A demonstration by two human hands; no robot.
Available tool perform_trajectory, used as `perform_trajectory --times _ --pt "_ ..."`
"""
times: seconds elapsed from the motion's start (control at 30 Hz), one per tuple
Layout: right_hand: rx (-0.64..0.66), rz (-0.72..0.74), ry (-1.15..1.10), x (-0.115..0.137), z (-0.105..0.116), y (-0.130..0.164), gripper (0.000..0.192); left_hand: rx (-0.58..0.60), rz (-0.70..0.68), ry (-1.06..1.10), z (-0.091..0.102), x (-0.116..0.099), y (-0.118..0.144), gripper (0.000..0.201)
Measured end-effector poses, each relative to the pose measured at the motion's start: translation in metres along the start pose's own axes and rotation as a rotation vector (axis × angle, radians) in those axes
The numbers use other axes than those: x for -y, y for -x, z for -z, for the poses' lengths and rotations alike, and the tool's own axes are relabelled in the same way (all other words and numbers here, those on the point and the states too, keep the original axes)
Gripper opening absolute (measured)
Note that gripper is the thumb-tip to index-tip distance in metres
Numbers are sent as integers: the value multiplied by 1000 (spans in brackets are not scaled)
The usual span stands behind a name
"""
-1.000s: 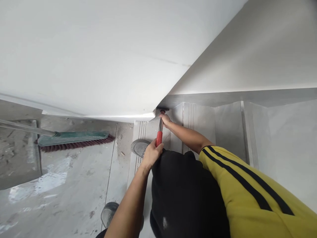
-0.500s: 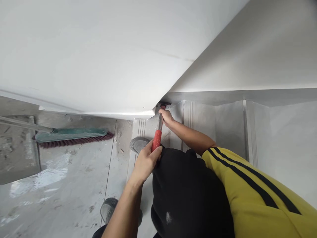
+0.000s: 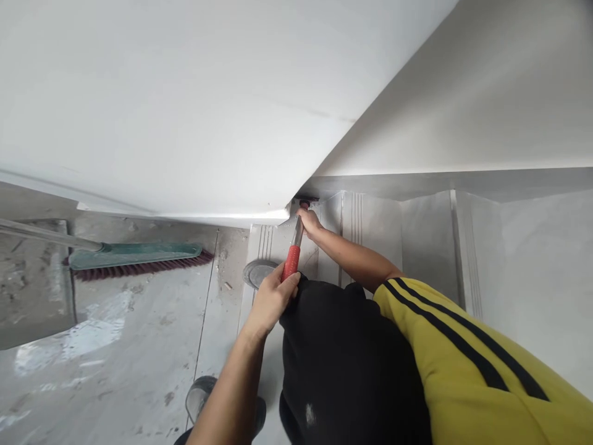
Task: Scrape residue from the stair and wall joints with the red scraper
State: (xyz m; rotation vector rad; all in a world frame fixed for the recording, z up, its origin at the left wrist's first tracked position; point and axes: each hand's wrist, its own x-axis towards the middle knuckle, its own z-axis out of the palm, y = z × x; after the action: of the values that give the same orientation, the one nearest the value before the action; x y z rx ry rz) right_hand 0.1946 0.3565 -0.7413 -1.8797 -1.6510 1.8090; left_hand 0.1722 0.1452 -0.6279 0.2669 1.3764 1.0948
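A scraper (image 3: 291,262) with a red grip, a metal shaft and a dark flat head reaches toward the foot of the white wall, at the corner. My left hand (image 3: 272,298) is closed round the rear end of the red grip, beside my black-clad knee. Higher up, the fingers of my right hand (image 3: 309,221) wrap the shaft just behind the head. The dark head (image 3: 307,198) lies against the base of the wall, partly tucked behind the corner's edge, so its working edge is hidden.
A green broom (image 3: 134,254) with dark red bristles lies at left on the dusty floor (image 3: 148,346). A round grey disc (image 3: 257,272) sits beside my left hand. Grooved stair steps (image 3: 370,228) run off to the right under the white wall (image 3: 185,111).
Both hands keep the same grip on the scraper. The scraper and hands sit very slightly lower and further left in view, with the camera shifting a little too.
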Motion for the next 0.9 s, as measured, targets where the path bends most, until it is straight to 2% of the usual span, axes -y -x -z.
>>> perform_trajectory --times 0.1,0.27,0.37,0.57,0.67,0.9 --pt "-7 1 -49 1 0 1 18 34 -15 38 1 -2 3 27" --pt "-33 -33 -43 2 -2 0 18 22 -10 56 4 -1 4 28" --pt "-2 -8 -55 2 -3 0 17 50 12 94 4 -1 3 28" --pt "34 -45 -123 -3 -3 -6 18 -44 -20 -79 -2 -10 3 24" --pt "73 -31 -172 -6 -4 -10 21 -63 6 -127 -6 -19 2 24" --pt "70 -32 -282 -14 -9 -21 22 -94 38 -229 -12 -31 -3 22"
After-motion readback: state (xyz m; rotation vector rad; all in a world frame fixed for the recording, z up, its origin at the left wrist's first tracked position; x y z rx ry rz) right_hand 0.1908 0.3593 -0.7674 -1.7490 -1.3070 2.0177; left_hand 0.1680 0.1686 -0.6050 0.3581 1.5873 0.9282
